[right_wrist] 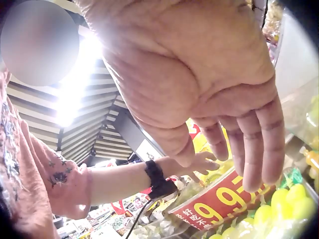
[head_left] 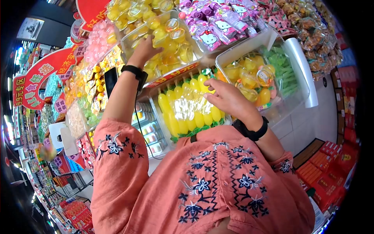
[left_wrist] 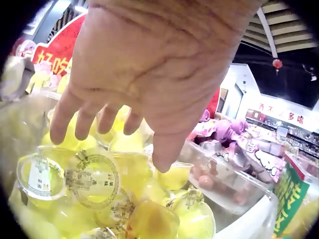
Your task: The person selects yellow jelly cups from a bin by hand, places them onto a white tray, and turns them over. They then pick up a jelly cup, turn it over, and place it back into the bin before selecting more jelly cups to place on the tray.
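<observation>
Clear bins (head_left: 243, 46) stand together in the shop, apparently to keep kinds apart, with the left hand (head_left: 144, 51) spread and empty over jelly cups (left_wrist: 97, 180) in one bin, and the right hand (head_left: 231, 99), loosely bent, holding nothing, above yellow tubes (head_left: 181, 121).

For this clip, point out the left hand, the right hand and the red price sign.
left hand (head_left: 145, 50): head view, on the back of the hand.
right hand (head_left: 231, 98): head view, on the back of the hand.
red price sign (right_wrist: 218, 201): right wrist view, on its middle.
</observation>
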{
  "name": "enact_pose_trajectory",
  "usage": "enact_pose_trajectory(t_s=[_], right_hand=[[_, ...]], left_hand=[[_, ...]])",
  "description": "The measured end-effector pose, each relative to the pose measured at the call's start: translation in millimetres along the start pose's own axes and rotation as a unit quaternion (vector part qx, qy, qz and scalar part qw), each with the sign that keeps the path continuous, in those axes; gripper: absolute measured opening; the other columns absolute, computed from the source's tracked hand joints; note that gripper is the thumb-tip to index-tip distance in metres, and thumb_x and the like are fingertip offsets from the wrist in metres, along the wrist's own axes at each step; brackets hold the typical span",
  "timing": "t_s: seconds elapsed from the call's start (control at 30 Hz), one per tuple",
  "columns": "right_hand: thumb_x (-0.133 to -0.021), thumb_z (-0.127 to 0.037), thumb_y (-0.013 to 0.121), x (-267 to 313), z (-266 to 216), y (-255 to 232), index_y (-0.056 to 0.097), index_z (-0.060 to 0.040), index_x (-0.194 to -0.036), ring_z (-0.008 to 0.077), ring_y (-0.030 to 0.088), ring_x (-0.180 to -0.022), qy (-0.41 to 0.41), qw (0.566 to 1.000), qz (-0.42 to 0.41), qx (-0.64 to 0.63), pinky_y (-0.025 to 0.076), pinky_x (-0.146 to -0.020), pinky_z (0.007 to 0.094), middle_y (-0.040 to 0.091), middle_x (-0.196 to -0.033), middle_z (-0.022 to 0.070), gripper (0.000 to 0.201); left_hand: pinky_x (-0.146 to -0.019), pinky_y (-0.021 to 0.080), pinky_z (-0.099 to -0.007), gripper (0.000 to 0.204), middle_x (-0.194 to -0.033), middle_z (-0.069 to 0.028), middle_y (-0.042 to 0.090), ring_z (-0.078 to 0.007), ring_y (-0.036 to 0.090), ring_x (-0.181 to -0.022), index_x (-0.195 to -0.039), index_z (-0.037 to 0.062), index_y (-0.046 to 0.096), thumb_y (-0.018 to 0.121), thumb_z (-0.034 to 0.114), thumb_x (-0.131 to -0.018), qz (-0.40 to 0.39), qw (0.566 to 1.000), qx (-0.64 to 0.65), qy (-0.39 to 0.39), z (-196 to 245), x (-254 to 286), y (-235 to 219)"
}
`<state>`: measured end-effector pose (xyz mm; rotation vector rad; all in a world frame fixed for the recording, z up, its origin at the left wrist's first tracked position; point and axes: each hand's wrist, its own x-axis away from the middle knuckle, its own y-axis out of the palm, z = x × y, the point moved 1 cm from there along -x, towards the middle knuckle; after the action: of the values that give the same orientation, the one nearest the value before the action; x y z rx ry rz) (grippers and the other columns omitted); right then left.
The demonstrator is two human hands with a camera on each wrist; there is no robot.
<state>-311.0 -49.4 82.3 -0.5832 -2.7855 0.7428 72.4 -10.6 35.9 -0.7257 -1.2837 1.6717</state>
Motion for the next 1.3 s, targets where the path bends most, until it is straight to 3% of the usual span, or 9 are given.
enact_pose_trajectory(t_s=[0.17, 0.43, 0.63, 0.73, 0.83, 1.03, 1.13, 1.17, 1.3], right_hand=[[-0.092, -0.025, 0.061, 0, 5, 4, 0.055, 0.0007, -0.118, 0.0397, 0.064, -0.089, -0.010, 1.000, 0.012, -0.014, 0.052, -0.079, 0.0443, 0.065, -0.104, 0.0248, 0.037], [-0.093, -0.026, 0.064, 2, 9, 4, 0.055, 0.0019, -0.122, 0.0330, 0.069, -0.093, 0.018, 1.000, -0.002, 0.000, 0.055, -0.080, 0.0380, 0.066, -0.109, 0.0236, 0.042], [-0.092, -0.026, 0.064, 3, 11, 6, 0.056, 0.0015, -0.121, 0.0328, 0.069, -0.092, 0.011, 1.000, 0.003, 0.005, 0.054, -0.080, 0.0388, 0.068, -0.104, 0.0226, 0.041], [-0.092, -0.026, 0.064, 1, 10, 9, 0.056, 0.0008, -0.121, 0.0323, 0.069, -0.091, -0.001, 1.000, 0.001, 0.014, 0.054, -0.079, 0.0389, 0.068, -0.102, 0.0214, 0.040], [-0.092, -0.026, 0.064, 1, 10, 10, 0.057, 0.0004, -0.120, 0.0316, 0.069, -0.090, -0.010, 1.000, 0.000, 0.015, 0.053, -0.078, 0.0385, 0.069, -0.101, 0.0202, 0.039], [-0.092, -0.026, 0.065, 6, 10, 7, 0.057, 0.0005, -0.120, 0.0287, 0.068, -0.087, 0.000, 1.000, 0.001, -0.005, 0.053, -0.076, 0.0368, 0.070, -0.100, 0.0174, 0.039], [-0.092, -0.025, 0.065, 6, 10, 6, 0.057, 0.0004, -0.120, 0.0275, 0.068, -0.085, -0.009, 1.000, -0.001, -0.012, 0.053, -0.076, 0.0363, 0.070, -0.099, 0.0171, 0.039], [-0.092, -0.025, 0.065, 7, 10, 6, 0.057, 0.0004, -0.120, 0.0271, 0.067, -0.084, -0.011, 1.000, -0.001, -0.015, 0.053, -0.076, 0.0363, 0.070, -0.098, 0.0171, 0.039], [-0.094, -0.027, 0.063, 4, 4, -1, 0.054, 0.0009, -0.124, 0.0194, 0.066, -0.085, 0.028, 0.995, 0.010, -0.095, 0.053, -0.074, 0.0326, 0.068, -0.097, 0.0110, 0.041]], left_hand=[[-0.100, 0.046, -0.0410, 0.089, -0.130, -0.0287, 0.056, -0.0392, 0.056, -0.121, -0.134, -0.0008, 0.052, 0.073, 0.062, -0.074, -0.073, 0.992, 0.017, -0.097, 1, -25, 12], [-0.095, 0.048, -0.0409, 0.088, -0.123, -0.0267, 0.063, -0.0396, 0.061, -0.114, -0.125, -0.0069, 0.059, 0.068, 0.065, -0.076, -0.053, 0.989, 0.014, -0.135, 5, -33, 22], [-0.093, 0.048, -0.0399, 0.087, -0.120, -0.0264, 0.064, -0.0358, 0.062, -0.112, -0.125, -0.0087, 0.057, 0.073, 0.060, -0.074, -0.150, 0.972, 0.098, -0.154, 11, -27, 9], [-0.094, 0.048, -0.0396, 0.090, -0.121, -0.0268, 0.063, -0.0345, 0.062, -0.113, -0.129, -0.0112, 0.051, 0.076, 0.055, -0.074, -0.059, 0.973, 0.157, -0.156, 17, -14, 20], [-0.095, 0.047, -0.0387, 0.094, -0.124, -0.0269, 0.060, -0.0346, 0.061, -0.114, -0.132, -0.0125, 0.044, 0.078, 0.053, -0.073, -0.053, 0.973, 0.124, -0.188, 2, -20, 37], [-0.092, 0.048, -0.0379, 0.090, -0.128, -0.0216, 0.057, -0.0303, 0.060, -0.112, -0.135, -0.0078, 0.042, 0.077, 0.050, -0.076, -0.079, 0.951, 0.240, -0.180, 1, -6, 31], [-0.065, 0.057, -0.0407, 0.081, -0.121, -0.0151, 0.058, -0.0271, 0.062, -0.101, -0.133, 0.0057, 0.046, 0.077, 0.053, -0.074, -0.103, 0.925, 0.291, -0.222, 11, 6, 12], [-0.064, 0.054, -0.0371, 0.075, -0.118, -0.0103, 0.058, -0.0236, 0.062, -0.098, -0.130, 0.0097, 0.047, 0.074, 0.055, -0.076, -0.136, 0.892, 0.361, -0.236, 21, 20, -8], [-0.068, 0.052, -0.0348, 0.074, -0.121, -0.0084, 0.057, -0.0214, 0.062, -0.100, -0.131, 0.0094, 0.047, 0.070, 0.057, -0.080, -0.106, 0.886, 0.417, -0.174, 40, 38, -38]])
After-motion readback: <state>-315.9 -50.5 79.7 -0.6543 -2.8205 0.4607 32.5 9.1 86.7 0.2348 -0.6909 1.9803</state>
